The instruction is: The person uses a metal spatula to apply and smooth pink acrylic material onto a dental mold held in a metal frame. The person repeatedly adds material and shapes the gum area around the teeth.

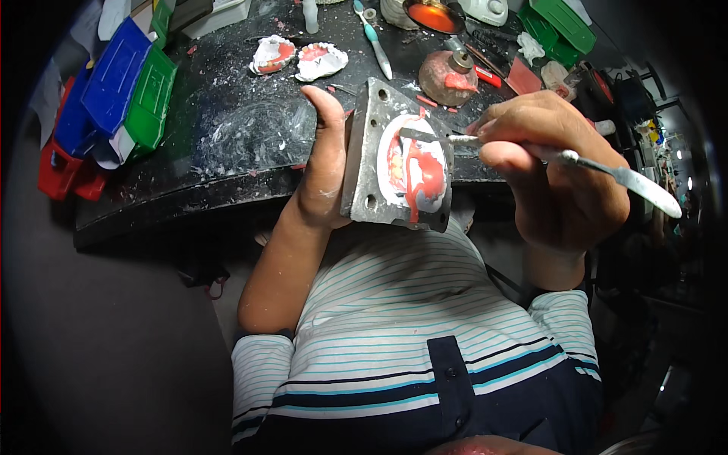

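Observation:
My left hand [324, 178] grips a grey metal denture flask [361, 171] from its left side, thumb pointing up and the other fingers hidden behind it. The flask is tilted up above the lap, in front of the bench edge. White plaster fills its middle, around a red wax denture [429, 176] with pale teeth. My right hand [565, 163] is closed around a double-ended metal wax knife [648, 192]. One end of the knife touches the wax and plaster near the top of the flask; the broad blade sticks out to the right.
On the dark, plaster-smeared bench [227, 148] lie two plaster models [322, 62] with red wax, and a toothbrush [371, 39]. A round, wax-stained vessel [449, 80] stands beyond the flask, near a dish of orange material [434, 15]. Blue bins [114, 72] and green bins [561, 30] flank the bench.

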`<state>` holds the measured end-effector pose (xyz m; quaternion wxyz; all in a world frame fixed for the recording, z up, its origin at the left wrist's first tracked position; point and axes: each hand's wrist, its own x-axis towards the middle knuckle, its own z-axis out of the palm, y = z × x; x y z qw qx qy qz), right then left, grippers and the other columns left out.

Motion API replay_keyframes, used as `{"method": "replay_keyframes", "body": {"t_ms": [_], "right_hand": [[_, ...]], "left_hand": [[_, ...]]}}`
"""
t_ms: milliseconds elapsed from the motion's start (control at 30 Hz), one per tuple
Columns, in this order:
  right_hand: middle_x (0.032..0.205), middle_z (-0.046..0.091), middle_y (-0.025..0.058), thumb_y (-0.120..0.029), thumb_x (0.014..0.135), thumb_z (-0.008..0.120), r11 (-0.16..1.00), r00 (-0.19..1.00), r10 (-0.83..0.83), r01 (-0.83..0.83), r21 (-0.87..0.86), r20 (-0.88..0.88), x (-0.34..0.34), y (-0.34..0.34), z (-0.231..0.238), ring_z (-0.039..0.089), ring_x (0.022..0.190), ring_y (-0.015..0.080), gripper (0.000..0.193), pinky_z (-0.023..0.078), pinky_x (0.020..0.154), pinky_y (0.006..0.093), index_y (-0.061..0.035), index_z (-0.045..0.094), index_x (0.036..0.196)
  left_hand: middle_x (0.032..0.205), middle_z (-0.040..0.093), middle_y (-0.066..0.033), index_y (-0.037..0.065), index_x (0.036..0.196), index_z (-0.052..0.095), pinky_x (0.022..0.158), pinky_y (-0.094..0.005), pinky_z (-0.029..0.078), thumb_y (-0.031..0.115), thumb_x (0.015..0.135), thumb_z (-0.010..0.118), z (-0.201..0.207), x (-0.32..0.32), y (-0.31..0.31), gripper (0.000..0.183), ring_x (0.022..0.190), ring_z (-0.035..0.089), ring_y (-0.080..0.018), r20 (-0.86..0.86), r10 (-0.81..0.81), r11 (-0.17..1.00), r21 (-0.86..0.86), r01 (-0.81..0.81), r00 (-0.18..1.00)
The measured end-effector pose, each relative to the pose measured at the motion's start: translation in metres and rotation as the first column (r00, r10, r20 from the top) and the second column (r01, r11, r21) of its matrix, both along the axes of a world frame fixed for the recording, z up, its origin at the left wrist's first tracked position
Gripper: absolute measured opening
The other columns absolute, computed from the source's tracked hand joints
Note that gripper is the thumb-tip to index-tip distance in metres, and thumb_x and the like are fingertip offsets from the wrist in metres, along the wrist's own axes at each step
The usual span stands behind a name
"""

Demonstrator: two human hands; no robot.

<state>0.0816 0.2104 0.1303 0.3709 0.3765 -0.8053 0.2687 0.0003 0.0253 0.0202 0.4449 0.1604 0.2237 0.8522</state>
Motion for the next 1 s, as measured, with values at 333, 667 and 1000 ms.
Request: {"method": "replay_keyframes", "body": {"t_ms": [333,667,1000], "right_hand": [[0.081,0.070,0.0171,-0.004,0.095,0.072,0.985,0.995,-0.096,0.094,0.147,0.006,0.004,-0.014,0.012,0.069,0.067,0.0284,0.039,0.055,0.061,0.0388,-0.0081,0.055,0.130],[0.080,0.071,0.0165,-0.006,0.094,0.074,0.978,0.991,-0.133,0.129,0.162,0.009,0.009,-0.018,0.016,0.071,0.067,0.0303,0.032,0.056,0.060,0.0393,-0.0008,0.057,0.121],[0.077,0.071,0.0157,-0.011,0.091,0.077,0.979,0.987,-0.153,0.145,0.140,0.046,0.012,-0.025,0.018,0.072,0.068,0.0312,0.025,0.057,0.062,0.0379,0.0091,0.063,0.091]], "left_hand": [[0.134,0.062,-0.0147,-0.001,0.147,0.044,0.103,-0.0384,0.054,0.089,0.090,0.014,-0.001,-0.001,0.003,0.111,0.119,0.065,-0.0217,-0.046,-0.032,0.994,0.107,0.037,0.998],[0.136,0.061,-0.0150,-0.001,0.149,0.042,0.103,-0.0383,0.054,0.088,0.091,0.016,-0.003,-0.001,0.001,0.108,0.121,0.064,-0.0220,-0.079,-0.045,0.994,0.095,0.052,0.996],[0.132,0.063,-0.0142,0.000,0.146,0.045,0.101,-0.0373,0.056,0.087,0.091,0.016,-0.010,-0.003,0.000,0.107,0.117,0.066,-0.0208,-0.003,-0.110,0.978,0.181,0.109,0.994]]}}
